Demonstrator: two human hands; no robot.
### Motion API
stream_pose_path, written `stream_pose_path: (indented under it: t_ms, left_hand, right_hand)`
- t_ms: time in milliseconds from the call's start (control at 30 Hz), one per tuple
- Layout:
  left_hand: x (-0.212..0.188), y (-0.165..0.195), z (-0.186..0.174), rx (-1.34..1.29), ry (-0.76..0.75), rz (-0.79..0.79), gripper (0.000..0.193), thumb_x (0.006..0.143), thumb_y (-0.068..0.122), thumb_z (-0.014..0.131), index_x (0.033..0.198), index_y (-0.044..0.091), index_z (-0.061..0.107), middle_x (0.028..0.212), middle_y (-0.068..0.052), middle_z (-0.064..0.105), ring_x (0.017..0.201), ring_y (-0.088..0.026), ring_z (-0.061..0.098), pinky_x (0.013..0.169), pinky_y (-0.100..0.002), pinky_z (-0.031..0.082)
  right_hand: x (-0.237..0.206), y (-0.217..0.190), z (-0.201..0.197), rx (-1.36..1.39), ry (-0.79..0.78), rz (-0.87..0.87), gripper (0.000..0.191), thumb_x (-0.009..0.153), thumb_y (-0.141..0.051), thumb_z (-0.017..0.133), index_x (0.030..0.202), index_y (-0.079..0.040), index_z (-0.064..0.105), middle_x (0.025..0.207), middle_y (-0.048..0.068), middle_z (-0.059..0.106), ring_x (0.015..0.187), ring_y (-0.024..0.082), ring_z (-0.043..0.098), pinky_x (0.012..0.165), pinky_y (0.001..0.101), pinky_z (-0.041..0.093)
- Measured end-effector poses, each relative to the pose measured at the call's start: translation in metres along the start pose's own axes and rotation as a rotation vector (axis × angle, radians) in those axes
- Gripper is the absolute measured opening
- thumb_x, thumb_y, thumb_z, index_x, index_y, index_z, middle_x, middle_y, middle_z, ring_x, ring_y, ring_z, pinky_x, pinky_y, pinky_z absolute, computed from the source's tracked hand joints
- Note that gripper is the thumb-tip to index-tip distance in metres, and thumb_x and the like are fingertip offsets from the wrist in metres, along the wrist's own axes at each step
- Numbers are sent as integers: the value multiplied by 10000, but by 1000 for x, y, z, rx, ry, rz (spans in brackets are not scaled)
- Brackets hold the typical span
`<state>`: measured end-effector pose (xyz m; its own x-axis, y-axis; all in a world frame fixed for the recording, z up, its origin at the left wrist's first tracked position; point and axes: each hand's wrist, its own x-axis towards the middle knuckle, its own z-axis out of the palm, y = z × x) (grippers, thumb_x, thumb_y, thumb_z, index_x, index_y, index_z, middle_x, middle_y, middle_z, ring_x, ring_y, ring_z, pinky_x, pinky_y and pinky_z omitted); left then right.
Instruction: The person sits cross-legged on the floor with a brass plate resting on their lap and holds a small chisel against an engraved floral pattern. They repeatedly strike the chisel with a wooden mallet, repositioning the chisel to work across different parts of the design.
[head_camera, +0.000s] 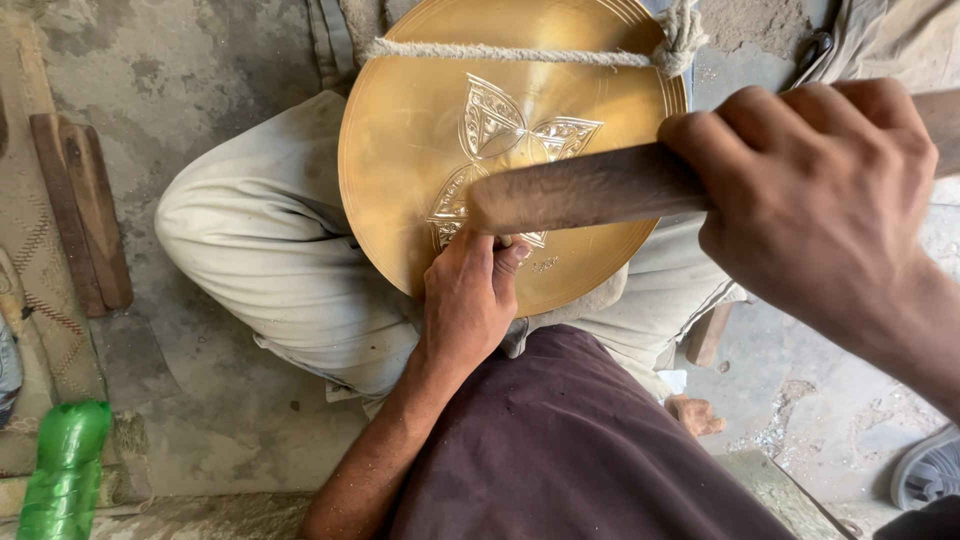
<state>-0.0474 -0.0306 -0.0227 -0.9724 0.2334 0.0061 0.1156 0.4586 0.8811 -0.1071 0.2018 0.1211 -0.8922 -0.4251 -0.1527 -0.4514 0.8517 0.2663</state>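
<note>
A round brass plate (420, 120) with an engraved leaf pattern rests on my lap, held down by a rope (520, 55) knotted across its top. My left hand (467, 300) is closed at the plate's lower edge, fingers pinched as if around a small tool, which is hidden under the stick. My right hand (815, 190) grips a thick wooden stick (590, 188) raised over the plate, its blunt end above my left hand's fingers.
I sit cross-legged in light trousers (270, 250) and a dark maroon shirt (560, 440) on a dusty concrete floor. A green plastic bottle (65, 470) lies bottom left, wooden slats (80, 220) at left, a sandal (925, 470) bottom right.
</note>
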Motion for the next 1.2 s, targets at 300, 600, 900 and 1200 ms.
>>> stream_pose_path:
  t_ms: [300,600,900,1200]
  left_hand:
    - [0,-5,3,-28,-41,-26,180,1064,198,625,1091,54,519,917,-55,676,811,-207,734,659,-368,599]
    - [-8,12,-68,-163,207,-166,171,1006,118,688,1063,3,577,923,-56,736,847,-125,769,649,-241,625]
    - [-35,29,-84,-184,260,-250,200,985,139,686,1077,-9,588,904,-73,759,821,-116,779,658,-253,617]
    - [-22,27,-41,-388,231,-160,234,1005,125,678,1119,-12,527,957,-97,748,837,-147,781,705,-281,674]
  right_hand:
    - [-18,-13,2,95,-170,158,195,956,-108,662,1144,-135,706,860,43,742,715,195,695,703,389,575]
    - [-62,1,82,733,400,898,229,935,-160,796,1069,-25,669,872,73,708,646,144,614,559,349,515]
    - [-114,-38,186,1206,293,1293,397,855,-283,774,1057,51,704,940,146,741,855,230,679,809,378,525]
    - [-125,-45,178,1007,252,1251,452,835,-336,791,1041,61,725,899,210,742,843,292,717,812,425,531]
